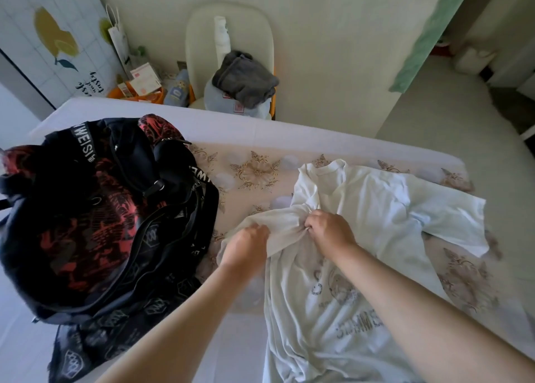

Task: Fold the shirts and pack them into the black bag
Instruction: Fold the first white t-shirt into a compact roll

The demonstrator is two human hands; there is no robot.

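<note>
A white T-shirt [362, 209] with a grey print lies spread on the bed, collar toward the far side. My left hand [246, 245] grips the bunched left sleeve. My right hand [328, 229] pinches the same fold of cloth close to the shoulder. The black bag [95, 209], with red pattern and white lettered straps, lies on the bed's left side, about a hand's width from my left hand. A dark patterned garment [115, 330] sticks out under the bag toward me.
The bed [260, 177] has a floral cover and a pale edge at the far side. Behind it stands a white chair [231, 35] holding a grey cloth [246, 78]. Boxes and a paper bag crowd the corner at left. Bare floor [448, 107] lies to the right.
</note>
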